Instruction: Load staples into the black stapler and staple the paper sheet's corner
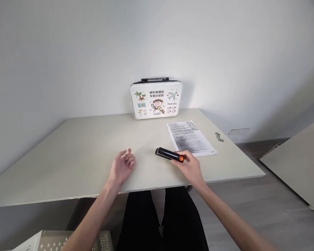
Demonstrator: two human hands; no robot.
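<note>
My right hand (189, 166) grips a black stapler (167, 153) by its orange-marked end, just above the front part of the table. The stapler points left, toward the middle. Palm up, my left hand (122, 165) rests near the table's front edge with its fingers loosely curled and nothing in them. A printed sheet of paper (191, 137) lies behind the right hand; its lower edge is close to my knuckles. Several small grey staple strips (218, 137) lie to the right of the paper.
A white case (157, 99) with cartoon prints and a black handle stands upright at the back of the white table (75, 157), against the wall. A white perforated basket (52, 240) is below at the left. A white panel (298, 164) is off to the right.
</note>
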